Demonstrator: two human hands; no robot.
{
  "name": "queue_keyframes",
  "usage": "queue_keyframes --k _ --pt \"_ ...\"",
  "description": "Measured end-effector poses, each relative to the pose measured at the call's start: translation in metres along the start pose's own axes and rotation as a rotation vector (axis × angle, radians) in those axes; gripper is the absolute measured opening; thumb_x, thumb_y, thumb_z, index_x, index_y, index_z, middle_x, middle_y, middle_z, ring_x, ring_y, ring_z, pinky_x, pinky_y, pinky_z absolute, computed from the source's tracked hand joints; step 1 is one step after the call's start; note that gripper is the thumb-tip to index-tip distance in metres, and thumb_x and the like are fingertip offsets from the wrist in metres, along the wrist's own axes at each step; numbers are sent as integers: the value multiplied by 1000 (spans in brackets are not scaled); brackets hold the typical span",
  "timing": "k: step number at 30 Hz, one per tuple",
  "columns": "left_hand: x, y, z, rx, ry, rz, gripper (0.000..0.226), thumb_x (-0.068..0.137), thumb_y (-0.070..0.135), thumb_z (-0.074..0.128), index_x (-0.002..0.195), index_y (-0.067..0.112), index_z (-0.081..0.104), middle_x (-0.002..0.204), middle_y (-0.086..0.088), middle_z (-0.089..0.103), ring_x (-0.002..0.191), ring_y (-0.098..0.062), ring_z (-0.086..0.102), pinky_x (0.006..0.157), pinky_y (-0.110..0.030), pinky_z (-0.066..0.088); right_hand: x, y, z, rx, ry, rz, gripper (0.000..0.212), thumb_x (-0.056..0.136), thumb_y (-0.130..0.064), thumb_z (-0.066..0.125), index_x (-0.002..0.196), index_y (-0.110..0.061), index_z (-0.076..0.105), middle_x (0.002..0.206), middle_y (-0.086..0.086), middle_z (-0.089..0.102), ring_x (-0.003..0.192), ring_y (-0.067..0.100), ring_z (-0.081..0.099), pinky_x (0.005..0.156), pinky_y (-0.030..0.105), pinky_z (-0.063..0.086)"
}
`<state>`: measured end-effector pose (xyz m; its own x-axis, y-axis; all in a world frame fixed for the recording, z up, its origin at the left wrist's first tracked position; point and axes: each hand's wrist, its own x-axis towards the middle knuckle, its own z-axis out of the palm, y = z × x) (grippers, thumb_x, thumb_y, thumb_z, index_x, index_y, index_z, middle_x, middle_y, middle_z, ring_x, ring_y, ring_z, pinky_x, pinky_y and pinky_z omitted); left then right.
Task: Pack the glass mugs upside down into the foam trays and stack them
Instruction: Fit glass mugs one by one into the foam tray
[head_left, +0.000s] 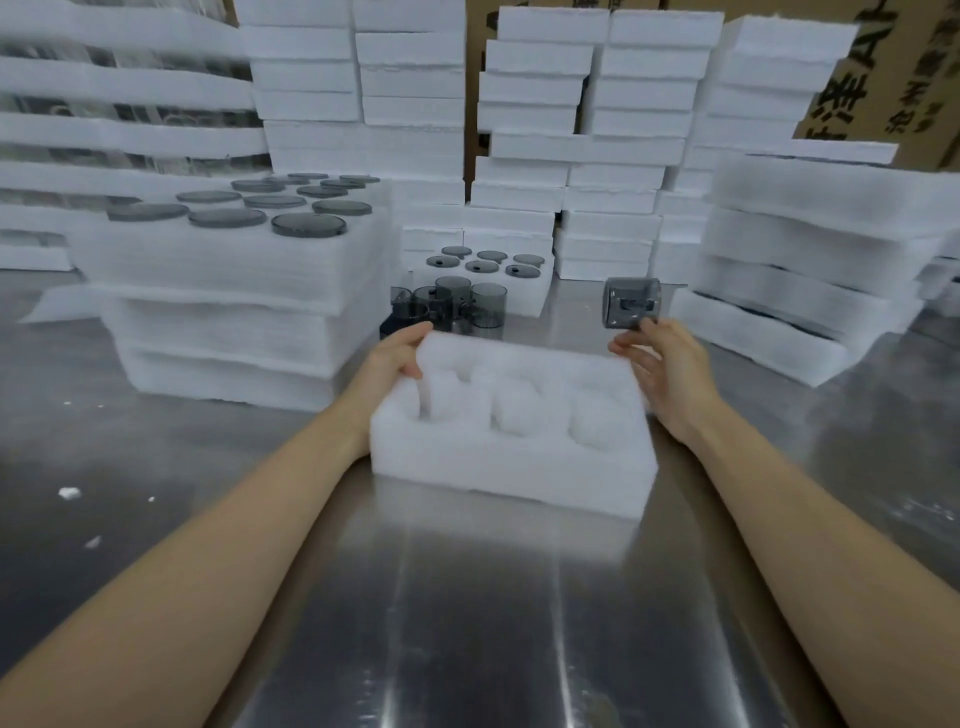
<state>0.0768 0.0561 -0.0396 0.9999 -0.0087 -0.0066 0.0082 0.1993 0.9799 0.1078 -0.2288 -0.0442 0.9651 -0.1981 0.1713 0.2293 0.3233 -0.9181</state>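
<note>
One head view: left grip pinches the far-left corner of the foam tray. Right grip, fingers loose and empty, hovers just under a glass mug lying on its side, axis toward us, nearer the right.
</note>
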Motion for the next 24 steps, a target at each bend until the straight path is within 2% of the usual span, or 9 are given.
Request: queue_keyframes --k 3,7,10,12,14,16,20,22,24 --pt "-6 -7 12 32 100 43 64 78 -17 33 138 3 48 122 -8 57 110 -20 56 97 -28 44 -13 -29 13 20 44 -20 26 95 -17 39 82 -8 60 60 3 67 62 16 66 51 20 45" --pt "-18 -13 33 56 87 75 66 76 -16 36 135 10 51 123 -4 58 111 -19 56 89 -24 48 -32 -60 46 -210 73 -210 37 96 -32 42 75 -11 63 63 6 69 61 17 67 48 20 47" --pt "-18 -14 39 80 101 103 64 78 -14 39 134 14 51 138 -9 51 128 -23 49 108 -39 40 -50 -58 75 -457 6 -365 30 87 -35 54 67 -16 66 68 2 71 67 22 70 57 31 57" --pt "-18 -15 39 120 92 126 64 78 -13 39 134 15 51 141 -8 48 131 -23 45 111 -41 37 -60 -41 91 -561 -27 -388 26 86 -24 58 61 -19 65 65 0 69 68 23 69 60 32 57" --pt "-18 -16 38 157 76 172 65 77 -14 38 135 13 50 140 -7 49 132 -20 44 110 -34 37 -63 -21 103 -739 -64 -412 20 85 -12 56 67 -17 63 61 0 63 64 20 62 64 33 51" --pt "-19 -15 37 182 26 226 67 75 -16 37 133 14 50 136 -1 52 133 -14 43 105 -25 37 -63 -8 107 -938 -92 -436 15 85 -12 53 73 -15 60 58 -9 54 60 9 52 62 27 40" --pt "-19 -14 35 236 -25 291 75 78 -19 36 139 24 40 125 12 50 120 4 45 82 -6 40 -60 -2 107 -1175 -70 -511 12 85 -21 49 75 -17 54 64 -5 53 68 23 51 52 30 35" --pt "-19 -13 35 258 -38 314 75 79 -19 35 139 26 40 127 10 50 115 5 46 78 -5 42 -62 -2 107 -1245 -61 -508 17 86 -27 46 70 -23 50 64 -6 53 69 23 50 50 28 30" --pt "-20 -13 33 301 -46 340 69 79 -17 38 135 21 48 133 0 53 114 -7 50 88 -14 42 -63 -1 107 -1223 -47 -500 26 88 -32 45 64 -25 46 59 -8 50 66 20 48 49 28 28"
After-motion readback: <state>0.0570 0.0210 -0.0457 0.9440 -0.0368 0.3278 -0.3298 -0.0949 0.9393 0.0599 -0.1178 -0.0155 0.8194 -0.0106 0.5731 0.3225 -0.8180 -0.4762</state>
